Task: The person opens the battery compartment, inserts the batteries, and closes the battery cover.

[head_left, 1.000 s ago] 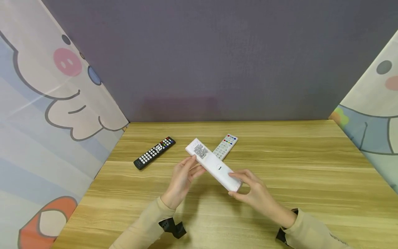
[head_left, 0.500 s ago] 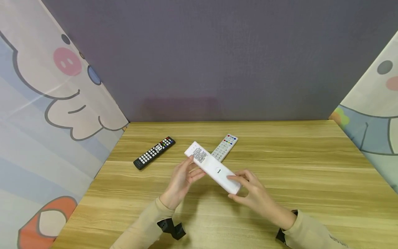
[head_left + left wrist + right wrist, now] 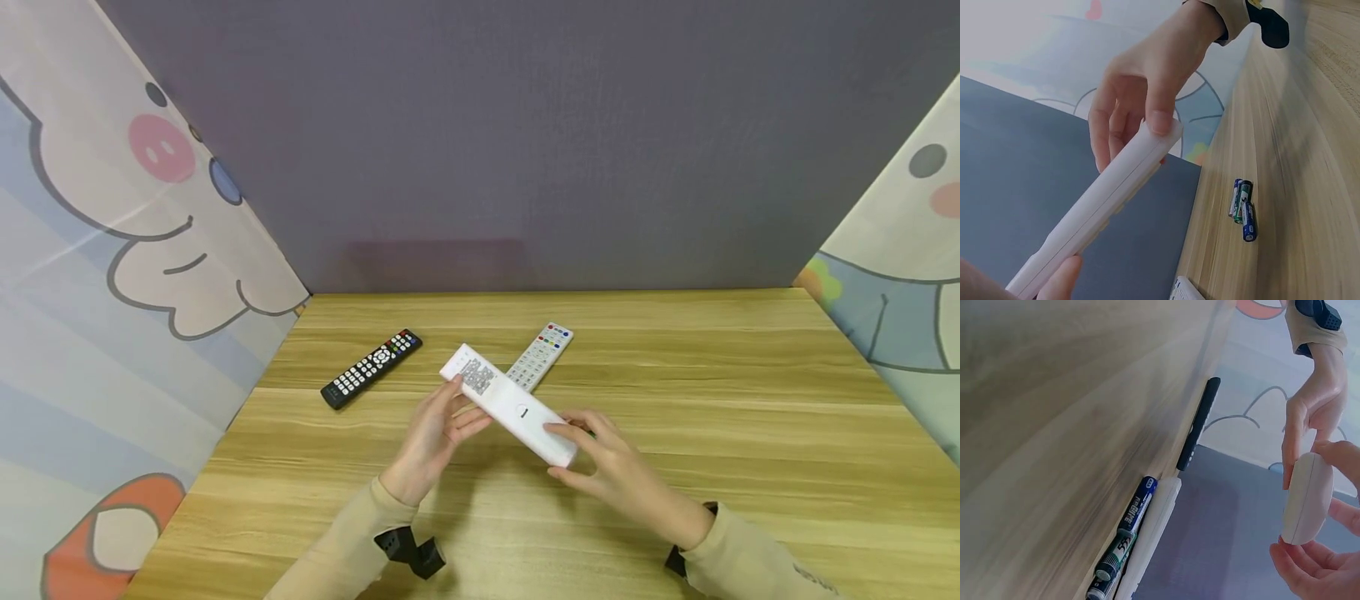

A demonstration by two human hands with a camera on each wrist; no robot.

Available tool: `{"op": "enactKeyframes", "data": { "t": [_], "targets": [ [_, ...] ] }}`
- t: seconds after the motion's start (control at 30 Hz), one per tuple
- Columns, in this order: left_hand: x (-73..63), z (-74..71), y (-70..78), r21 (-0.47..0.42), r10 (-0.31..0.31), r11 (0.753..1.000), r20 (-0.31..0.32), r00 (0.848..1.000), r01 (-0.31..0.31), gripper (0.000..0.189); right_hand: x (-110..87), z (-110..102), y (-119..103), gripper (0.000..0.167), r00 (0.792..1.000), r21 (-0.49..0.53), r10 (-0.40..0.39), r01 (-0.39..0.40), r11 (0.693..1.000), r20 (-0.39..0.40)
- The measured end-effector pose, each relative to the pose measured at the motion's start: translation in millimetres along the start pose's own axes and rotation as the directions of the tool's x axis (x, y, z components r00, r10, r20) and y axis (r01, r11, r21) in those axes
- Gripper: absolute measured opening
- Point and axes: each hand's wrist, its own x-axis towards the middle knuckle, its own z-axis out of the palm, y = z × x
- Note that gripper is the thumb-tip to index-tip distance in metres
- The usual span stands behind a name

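Observation:
A white remote control (image 3: 498,404) is held above the table with its back up, showing a printed label and a small dark mark near the middle. My left hand (image 3: 426,442) grips its far end, thumb on the edge and fingers underneath. At the near end my right hand (image 3: 618,467) grips it, the index finger on the back and the thumb at the edge. In the right wrist view the remote's end (image 3: 1308,497) faces the camera. Three batteries (image 3: 1243,206), blue and green, lie on the table; my right hand hides most of them in the head view.
A black remote control (image 3: 371,368) lies on the left of the wooden table (image 3: 750,400). A second white remote (image 3: 538,358) lies buttons up behind the held one, partly covered by it. A grey panel (image 3: 525,150) stands along the back edge, with cartoon-printed sheets at both sides.
Both hands and the held remote have shifted slightly left and toward me, and the remote's back has tilted a little. The remotes on the table have stayed in place.

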Motion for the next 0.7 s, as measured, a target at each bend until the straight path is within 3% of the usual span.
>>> {"op": "enactKeyframes", "data": {
  "t": [0.7],
  "targets": [
    [0.4, 0.4, -2.4, -0.018, -0.012, 1.0, 0.025, 1.0, 0.012, 0.042, 15.0, 6, 5, 0.039, 0.993, 0.135, 0.094, -0.102, 0.986, 0.069]
  ]
}}
